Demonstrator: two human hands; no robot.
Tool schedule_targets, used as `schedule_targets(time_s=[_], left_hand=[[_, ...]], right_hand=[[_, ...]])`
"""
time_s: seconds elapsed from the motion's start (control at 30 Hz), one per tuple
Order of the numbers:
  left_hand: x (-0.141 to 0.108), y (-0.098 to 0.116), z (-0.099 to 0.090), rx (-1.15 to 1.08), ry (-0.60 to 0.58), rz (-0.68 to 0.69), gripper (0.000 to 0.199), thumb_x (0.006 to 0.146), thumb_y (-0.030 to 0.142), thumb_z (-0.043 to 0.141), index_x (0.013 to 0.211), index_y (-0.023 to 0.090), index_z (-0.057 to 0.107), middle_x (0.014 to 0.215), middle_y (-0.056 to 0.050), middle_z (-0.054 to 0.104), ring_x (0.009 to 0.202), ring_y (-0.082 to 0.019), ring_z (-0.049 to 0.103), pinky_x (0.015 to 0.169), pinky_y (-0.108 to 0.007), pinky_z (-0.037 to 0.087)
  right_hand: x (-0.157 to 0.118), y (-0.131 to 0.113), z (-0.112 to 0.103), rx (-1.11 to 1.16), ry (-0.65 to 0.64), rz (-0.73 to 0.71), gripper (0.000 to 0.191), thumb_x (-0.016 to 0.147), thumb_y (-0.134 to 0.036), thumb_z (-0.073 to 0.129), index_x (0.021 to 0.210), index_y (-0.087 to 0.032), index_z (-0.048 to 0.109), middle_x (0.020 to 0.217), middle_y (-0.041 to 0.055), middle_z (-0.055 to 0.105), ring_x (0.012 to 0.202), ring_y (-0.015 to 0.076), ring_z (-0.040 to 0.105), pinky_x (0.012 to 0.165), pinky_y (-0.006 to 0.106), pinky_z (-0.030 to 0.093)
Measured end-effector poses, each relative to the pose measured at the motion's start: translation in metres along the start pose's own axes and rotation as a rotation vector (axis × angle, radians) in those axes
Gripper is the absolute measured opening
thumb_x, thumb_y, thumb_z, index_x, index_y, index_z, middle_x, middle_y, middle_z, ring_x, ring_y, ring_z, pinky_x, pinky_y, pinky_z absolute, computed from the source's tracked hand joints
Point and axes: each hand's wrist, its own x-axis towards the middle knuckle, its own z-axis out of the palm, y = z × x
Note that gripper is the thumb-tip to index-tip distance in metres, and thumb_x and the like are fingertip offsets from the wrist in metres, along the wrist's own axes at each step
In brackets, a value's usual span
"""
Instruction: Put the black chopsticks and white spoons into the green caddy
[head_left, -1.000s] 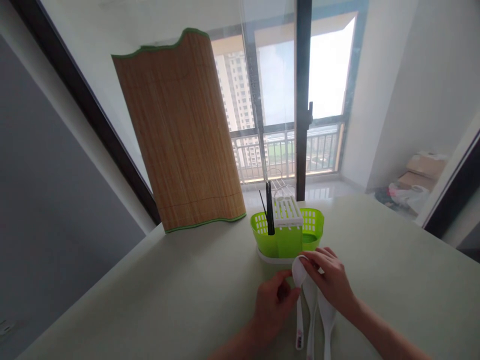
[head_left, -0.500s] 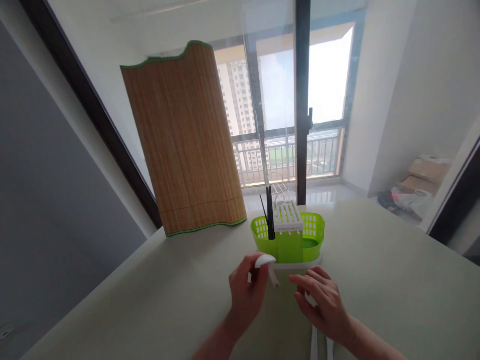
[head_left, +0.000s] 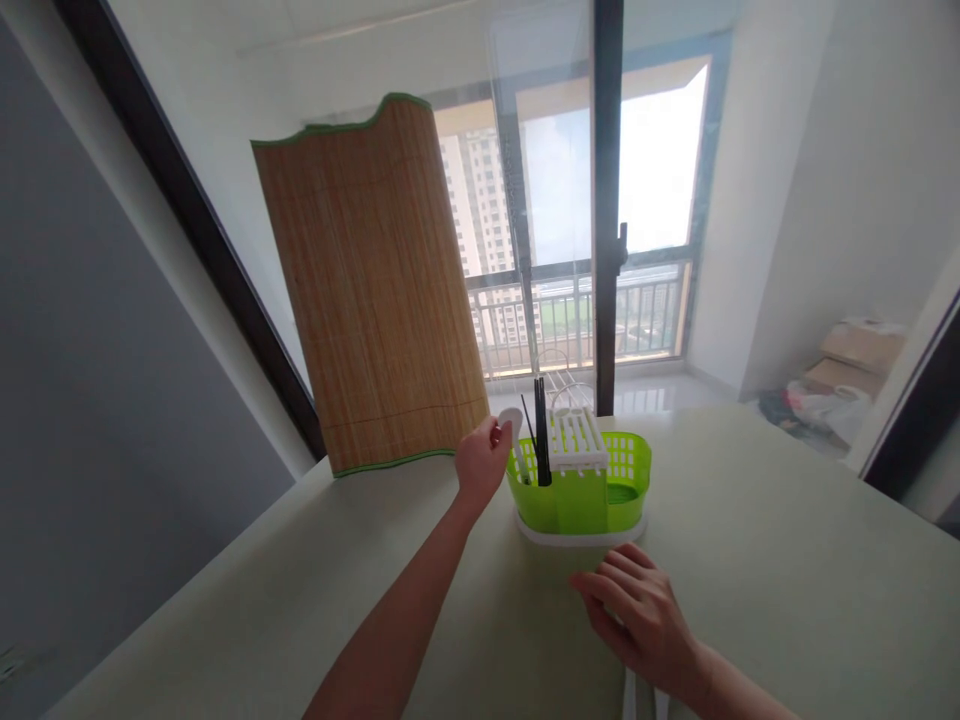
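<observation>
My left hand (head_left: 482, 462) pinches the bowl end of a white spoon (head_left: 513, 422), whose handle points down into the left compartment of the green basket (head_left: 581, 508). Black chopsticks (head_left: 541, 430) stand in that same compartment, just right of the spoon. A white slatted rack (head_left: 577, 438) sits over the basket's middle. My right hand (head_left: 637, 610) is in front of the basket, low over the table, its fingers bent and apart with nothing visible in them. Two white handles (head_left: 630, 692) lie partly under my right hand and wrist.
A bamboo mat (head_left: 375, 290) with green edging stands upright at the back left of the pale table (head_left: 300, 590). Behind the table is a glass door with a dark frame (head_left: 606, 200). Cardboard boxes (head_left: 855, 360) and bags lie beyond the glass at the right.
My left hand has moved up and forward with the spoon, from in front of the basket to its left end. The spoon's handle is now inside the basket. My right hand has barely moved.
</observation>
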Motion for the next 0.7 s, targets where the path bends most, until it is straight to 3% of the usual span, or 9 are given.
schedule_targets(time_s=[0.17,0.27,0.37,0.43,0.5,0.57,0.7], left_hand=[[-0.001,-0.008,0.019,0.048,-0.119,-0.028,0.033,0.087,0.043,0.049,0.072,0.019,0.066,0.069,-0.002,0.069,0.065,-0.017,0.061,0.054,-0.024,0.028],[0.0,-0.008,0.021,0.054,-0.138,-0.039,0.029,0.086,0.044,0.051,0.088,0.021,0.07,0.073,-0.002,0.07,0.068,-0.018,0.062,0.054,-0.024,0.029],[-0.002,-0.009,0.02,0.041,-0.064,-0.038,0.033,0.085,0.04,0.053,0.111,0.023,0.064,0.079,-0.001,0.07,0.068,-0.016,0.061,0.056,-0.024,0.032],[-0.008,-0.011,0.019,-0.003,0.047,-0.018,0.035,0.085,0.037,0.052,0.115,0.022,0.061,0.078,0.001,0.066,0.067,-0.014,0.059,0.056,-0.023,0.033],[-0.023,-0.014,0.017,-0.083,0.151,0.003,0.031,0.085,0.035,0.051,0.111,0.021,0.061,0.073,0.003,0.062,0.063,-0.013,0.055,0.057,-0.022,0.035],[-0.046,-0.017,0.017,-0.187,0.172,0.015,0.025,0.086,0.035,0.05,0.105,0.021,0.061,0.068,0.004,0.057,0.059,-0.011,0.052,0.057,-0.021,0.036],[-0.104,-0.021,0.021,-0.342,-0.037,0.044,0.019,0.087,0.035,0.048,0.097,0.022,0.058,0.061,0.007,0.047,0.053,-0.009,0.045,0.054,-0.02,0.035]], right_hand=[[0.0,0.0,0.001,-0.028,-0.013,-0.029,0.017,0.089,-0.013,0.046,0.1,-0.018,0.058,0.067,0.0005,0.057,0.061,0.0171,0.047,0.064,0.033,0.035],[0.001,0.0,0.0,-0.055,-0.029,-0.037,0.018,0.089,-0.013,0.045,0.099,-0.019,0.059,0.067,0.0007,0.057,0.061,0.0175,0.048,0.064,0.033,0.035],[0.004,0.003,-0.003,-0.076,-0.065,-0.019,0.018,0.09,-0.014,0.045,0.098,-0.019,0.06,0.069,0.0017,0.059,0.064,0.0182,0.05,0.067,0.034,0.036],[0.006,0.007,-0.006,-0.084,-0.094,0.025,0.018,0.091,-0.014,0.044,0.098,-0.019,0.06,0.073,0.0029,0.061,0.069,0.0188,0.052,0.07,0.035,0.037],[0.007,0.014,-0.008,-0.1,-0.119,0.104,0.018,0.093,-0.015,0.043,0.097,-0.02,0.061,0.077,0.004,0.063,0.074,0.0193,0.054,0.072,0.035,0.037],[0.006,0.022,-0.01,-0.122,-0.148,0.204,0.019,0.093,-0.016,0.043,0.095,-0.02,0.061,0.079,0.0041,0.064,0.077,0.0198,0.055,0.073,0.034,0.037],[0.003,0.039,-0.011,-0.147,-0.262,0.413,0.019,0.092,-0.019,0.045,0.089,-0.022,0.064,0.083,0.0036,0.066,0.083,0.0207,0.057,0.078,0.033,0.038]])
